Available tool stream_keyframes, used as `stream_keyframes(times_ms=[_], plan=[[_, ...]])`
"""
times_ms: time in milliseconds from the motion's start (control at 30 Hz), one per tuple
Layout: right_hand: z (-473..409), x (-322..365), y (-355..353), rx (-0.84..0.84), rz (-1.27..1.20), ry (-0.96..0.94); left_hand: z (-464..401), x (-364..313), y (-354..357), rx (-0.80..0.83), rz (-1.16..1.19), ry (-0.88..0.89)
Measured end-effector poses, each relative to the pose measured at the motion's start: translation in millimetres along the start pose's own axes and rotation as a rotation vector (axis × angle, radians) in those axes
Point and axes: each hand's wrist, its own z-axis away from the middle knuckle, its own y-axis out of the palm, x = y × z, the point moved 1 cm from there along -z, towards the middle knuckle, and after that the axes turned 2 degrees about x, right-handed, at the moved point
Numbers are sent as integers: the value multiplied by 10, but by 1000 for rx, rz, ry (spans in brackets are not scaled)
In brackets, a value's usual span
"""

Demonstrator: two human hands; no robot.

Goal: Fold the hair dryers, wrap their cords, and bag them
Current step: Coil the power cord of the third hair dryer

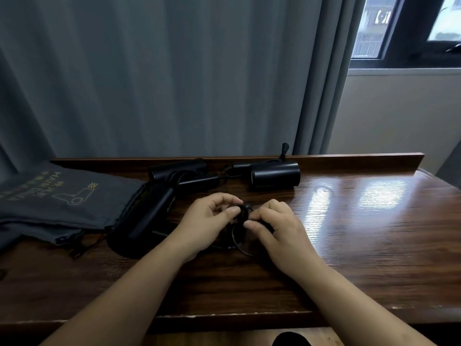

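Both hands (212, 216) (277, 223) around coiled cord (241, 213)

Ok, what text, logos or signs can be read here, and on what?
"HAIR DRIER": gold print on the grey drawstring bag, beside a hair dryer pictogram.
Other gold characters on the bag: too blurred to read.
Sign outside the window: too blurred to read.

Three black hair dryers lie on the table: one (143, 218) left of centre, one (183, 174) behind it, one (274, 176) at upper centre. Two grey bags are at the left, one (67, 196) on top of another (32, 233). Two hands meet at centre: left hand (209, 218), right hand (279, 226).
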Motion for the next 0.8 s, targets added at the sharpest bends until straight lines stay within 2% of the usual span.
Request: stream_keyframes(times_ms=[100, 233, 300, 400, 467, 567, 667, 800], plan=[[21, 5, -7, 46, -50, -23, -31, 21, 24, -118, 5, -36], [5, -12, -69, 125, -212, 36, -55, 9, 72, -169, 24, -75], [2, -3, -121, 127, -459, 105, -82, 19, 64, -200, 33, -99], [-12, 48, -181, 101, -1025, 266, -101, 23, 22, -224, 97, -138], [-60, 41, -181, 9, -1207, 384, -100, 38, 9, -218, 94, -131], [-131, -37, -165, -205, -1306, 560, -75, 42, 20, -231, 103, -80], [-142, -84, -178, -337, -1306, 700, -35, 63, 14, -184, 87, 4], [-148, -61, -227, -383, -1293, 682, 15, 64, -9, -107, 49, 93]])
